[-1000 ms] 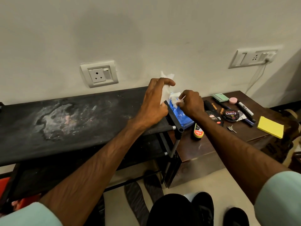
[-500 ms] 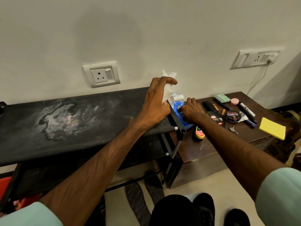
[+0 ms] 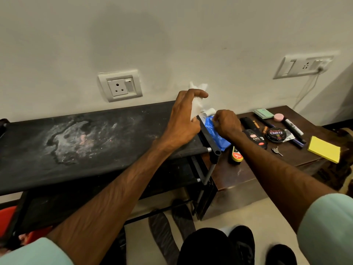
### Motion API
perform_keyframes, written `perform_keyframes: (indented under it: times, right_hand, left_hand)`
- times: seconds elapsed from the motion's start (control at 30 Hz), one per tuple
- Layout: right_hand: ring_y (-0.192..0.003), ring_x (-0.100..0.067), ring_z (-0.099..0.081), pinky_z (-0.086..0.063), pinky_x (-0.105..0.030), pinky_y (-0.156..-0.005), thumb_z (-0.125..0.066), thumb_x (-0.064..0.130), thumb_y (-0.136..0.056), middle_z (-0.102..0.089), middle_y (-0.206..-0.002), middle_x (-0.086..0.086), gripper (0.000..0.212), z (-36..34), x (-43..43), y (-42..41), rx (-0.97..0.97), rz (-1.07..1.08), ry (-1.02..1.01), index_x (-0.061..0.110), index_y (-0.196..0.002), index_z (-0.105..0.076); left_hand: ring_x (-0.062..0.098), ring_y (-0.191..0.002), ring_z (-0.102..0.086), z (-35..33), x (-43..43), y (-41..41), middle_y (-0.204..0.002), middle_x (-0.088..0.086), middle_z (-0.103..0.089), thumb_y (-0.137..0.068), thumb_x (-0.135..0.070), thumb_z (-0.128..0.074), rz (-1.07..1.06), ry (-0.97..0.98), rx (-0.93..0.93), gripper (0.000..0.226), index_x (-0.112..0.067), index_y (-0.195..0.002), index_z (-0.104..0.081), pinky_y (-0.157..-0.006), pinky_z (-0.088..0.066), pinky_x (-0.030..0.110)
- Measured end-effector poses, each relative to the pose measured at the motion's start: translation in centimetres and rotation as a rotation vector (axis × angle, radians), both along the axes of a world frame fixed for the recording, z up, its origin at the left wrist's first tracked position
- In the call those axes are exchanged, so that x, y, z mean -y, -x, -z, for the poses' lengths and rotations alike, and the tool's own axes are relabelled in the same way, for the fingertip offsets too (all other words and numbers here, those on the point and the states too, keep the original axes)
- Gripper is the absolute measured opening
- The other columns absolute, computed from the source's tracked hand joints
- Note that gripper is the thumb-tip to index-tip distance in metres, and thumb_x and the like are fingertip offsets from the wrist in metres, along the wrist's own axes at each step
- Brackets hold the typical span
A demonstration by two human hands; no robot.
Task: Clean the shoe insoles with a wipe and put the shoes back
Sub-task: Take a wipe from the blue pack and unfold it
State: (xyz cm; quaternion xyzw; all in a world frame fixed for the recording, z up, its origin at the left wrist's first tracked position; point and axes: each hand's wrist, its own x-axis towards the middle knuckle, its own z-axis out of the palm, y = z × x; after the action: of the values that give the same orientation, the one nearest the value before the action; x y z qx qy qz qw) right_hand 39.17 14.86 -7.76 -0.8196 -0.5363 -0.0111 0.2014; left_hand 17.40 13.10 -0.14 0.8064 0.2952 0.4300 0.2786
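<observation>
A round tin [image 3: 276,133] just right of the right hand [image 3: 226,124] reads "Cherry" in white. The black bottle [image 3: 255,138] between the tin and that hand carries the same name, seen upside down. Other labels are too small to read. Further right on the brown tabletop [image 3: 248,169] lie a marker [image 3: 293,127], keys [image 3: 277,150] and a yellow sticky pad [image 3: 323,149]. The end bar of the black shoe rack [image 3: 76,142] crosses in front of the blue wipe pack [image 3: 214,134], hiding its left edge. The left hand [image 3: 183,119] has a closed grip, thumb and fingers curled round a white wipe [image 3: 196,106] that stands up above the pack. The right hand's grip is closed too, its curled fingers pinching the top of the pack. Two grey insoles [image 3: 164,232] lie on the floor well below both hands, beside the black shoes [image 3: 242,243].
</observation>
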Motion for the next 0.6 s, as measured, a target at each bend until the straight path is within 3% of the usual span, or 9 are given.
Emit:
perform_keyframes:
  times: [0.13,0.23,0.33,0.4,0.5,0.6]
  right_hand:
    - [-0.1,-0.031,-0.067,-0.057,-0.042,-0.082,-0.055,0.001,-0.093,-0.073,-0.11,-0.013,0.023,-0.2,0.4,0.1,-0.17,0.031,-0.115,0.007,-0.107,-0.072]
    - [-0.107,-0.027,-0.066,-0.056,-0.042,-0.091,-0.056,-0.006,-0.088,-0.071,-0.116,-0.011,0.032,-0.8,1.7,0.7,-0.304,0.073,-0.243,0.006,-0.115,-0.069]
    - [-0.102,-0.014,-0.069,-0.057,-0.038,-0.094,-0.054,0.0,-0.092,-0.074,-0.111,0.0,0.03,-3.3,3.9,2.8,-0.504,0.039,-0.554,0.012,-0.114,-0.071]
    - [-0.098,-0.009,-0.071,-0.059,-0.033,-0.087,-0.059,0.011,-0.097,-0.076,-0.106,0.006,0.021,-5.6,5.3,4.9,-0.68,-0.089,-0.647,0.017,-0.114,-0.071]
    - [-0.098,-0.016,-0.075,-0.062,-0.03,-0.078,-0.062,0.028,-0.102,-0.078,-0.106,0.002,0.022,-9.3,7.6,8.3,-1.0,-0.335,-0.551,0.016,-0.118,-0.071]
    - [-0.097,-0.021,-0.077,-0.061,-0.025,-0.075,-0.065,0.033,-0.1,-0.079,-0.106,-0.002,0.022,-12.3,9.6,11.0,-1.178,-0.499,-0.453,0.017,-0.111,-0.075]
  left_hand:
    - [0.004,-0.121,-0.049,-0.2,0.1,0.3,-0.129,-0.005,-0.05,-0.073,0.015,-0.064,0.008,0.036,0.003,0.067,-0.022,-0.129,-0.056,-0.099,-0.039,0.008]
    - [0.008,-0.116,-0.052,-0.5,0.2,0.6,-0.13,-0.005,-0.051,-0.075,0.01,-0.069,0.023,0.091,0.003,0.066,-0.024,-0.13,-0.055,-0.096,-0.051,0.025]
    - [0.015,-0.108,-0.059,-1.4,0.4,1.2,-0.129,-0.005,-0.05,-0.075,0.009,-0.073,0.088,0.217,0.032,0.069,-0.026,-0.13,-0.052,-0.081,-0.06,0.038]
    - [0.013,-0.113,-0.059,-2.2,0.6,2.1,-0.132,-0.006,-0.05,-0.073,0.012,-0.075,0.16,0.301,0.087,0.072,-0.022,-0.132,-0.052,-0.081,-0.062,0.038]
    - [0.017,-0.122,-0.056,-4.1,1.3,3.7,-0.14,0.0,-0.05,-0.069,0.018,-0.076,0.216,0.404,0.164,0.079,-0.019,-0.134,-0.051,-0.084,-0.062,0.034]
    - [0.023,-0.125,-0.058,-5.8,2.3,5.9,-0.14,0.006,-0.053,-0.067,0.02,-0.077,0.233,0.448,0.232,0.086,-0.021,-0.137,-0.049,-0.085,-0.061,0.038]
